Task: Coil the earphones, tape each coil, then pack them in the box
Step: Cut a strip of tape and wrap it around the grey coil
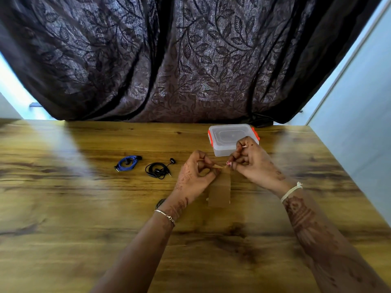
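A strip of brown tape hangs between my hands above the wooden table. My left hand pinches its top edge from the left and my right hand pinches it from the right. To the left lie the coiled blue earphones and, nearer my hands, the loosely coiled black earphones. A clear plastic box with orange latches and its lid on stands just behind my right hand.
A dark leaf-patterned curtain hangs along the table's far edge. A pale wall runs close along the right side of the table.
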